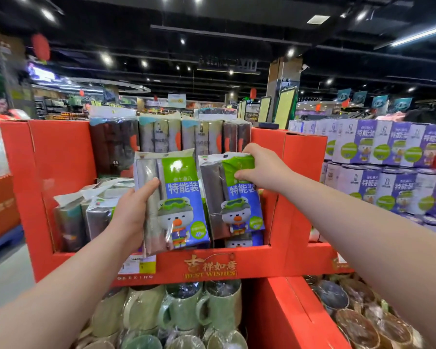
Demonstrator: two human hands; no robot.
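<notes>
Stocking looks about midway, by my judgement: both packs are in hand and neither is set down in the red display bin (pixel 237 263) yet. My left grip (pixel 134 210) wraps round the left edge of the left pack (pixel 179 197), thumb across its front, holding it before the bin's front wall. My right grip (pixel 259 170) pinches the top of the right pack (pixel 237 205) (fingers curled over, thumb on the green label), which hangs just above the packs lying in the bin.
</notes>
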